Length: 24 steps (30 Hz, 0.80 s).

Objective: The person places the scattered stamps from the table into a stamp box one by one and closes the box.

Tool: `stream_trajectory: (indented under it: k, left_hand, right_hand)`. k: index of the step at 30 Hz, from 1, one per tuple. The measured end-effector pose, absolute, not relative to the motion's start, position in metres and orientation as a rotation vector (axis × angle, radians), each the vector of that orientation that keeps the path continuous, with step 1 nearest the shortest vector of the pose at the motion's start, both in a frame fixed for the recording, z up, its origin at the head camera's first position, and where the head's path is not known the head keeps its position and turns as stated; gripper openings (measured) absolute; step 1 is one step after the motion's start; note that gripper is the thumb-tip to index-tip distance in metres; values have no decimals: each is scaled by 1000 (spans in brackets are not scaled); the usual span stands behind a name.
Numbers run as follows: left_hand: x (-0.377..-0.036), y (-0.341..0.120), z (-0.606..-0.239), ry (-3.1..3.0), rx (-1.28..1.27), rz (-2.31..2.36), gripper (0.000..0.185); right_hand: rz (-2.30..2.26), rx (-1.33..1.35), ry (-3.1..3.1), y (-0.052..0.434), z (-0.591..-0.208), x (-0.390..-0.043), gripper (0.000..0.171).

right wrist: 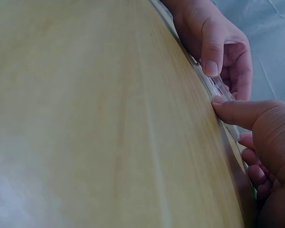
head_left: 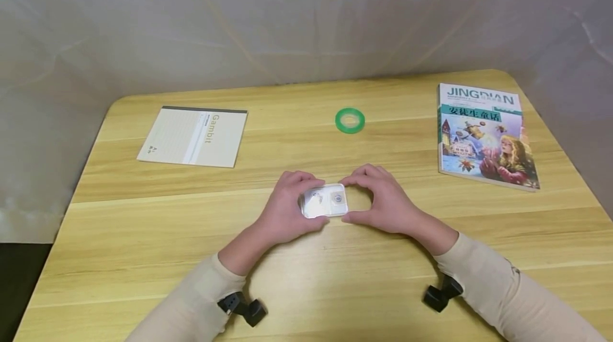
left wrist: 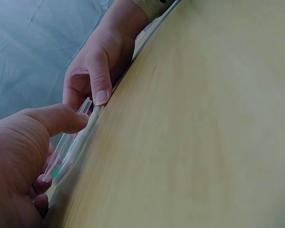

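Note:
A small flat clear plastic case (head_left: 325, 201) with rounded corners and something pale inside lies at the middle of the table. My left hand (head_left: 290, 209) grips its left part, thumb along the near edge and fingers along the far edge. At the right end, my right hand (head_left: 387, 201) pinches the case by its corners between thumb and fingertips. Seen edge-on in the left wrist view, the clear lid (left wrist: 61, 151) stands slightly apart from the lower part at the near end. The right wrist view shows both thumbs against the side of the case (right wrist: 232, 131).
A roll of green tape (head_left: 350, 120) lies beyond the hands. To the left is a cream notebook (head_left: 196, 136); at the right lies a thick illustrated book (head_left: 486, 137). The wooden table (head_left: 306, 289) ends at a draped pale cloth (head_left: 287, 23).

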<state>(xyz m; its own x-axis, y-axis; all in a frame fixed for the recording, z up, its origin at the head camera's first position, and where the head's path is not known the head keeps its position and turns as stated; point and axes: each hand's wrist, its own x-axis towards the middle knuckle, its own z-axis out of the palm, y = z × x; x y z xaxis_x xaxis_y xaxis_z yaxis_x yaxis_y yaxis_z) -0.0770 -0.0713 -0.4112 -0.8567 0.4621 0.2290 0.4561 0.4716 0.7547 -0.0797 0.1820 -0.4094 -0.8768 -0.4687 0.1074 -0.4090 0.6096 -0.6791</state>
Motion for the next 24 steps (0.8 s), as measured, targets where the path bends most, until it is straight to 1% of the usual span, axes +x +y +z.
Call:
stream_trajectory:
  k: [16, 24]
  left_hand:
    - [-78, -67, -414, 2733, 846, 1319, 65]
    - [-78, -68, -416, 2737, 855, 1317, 65]
  right_hand:
    - [-1151, -752, 2716, 183, -407, -78, 67]
    - [-1161, -774, 2723, 183, -410, -80, 64]
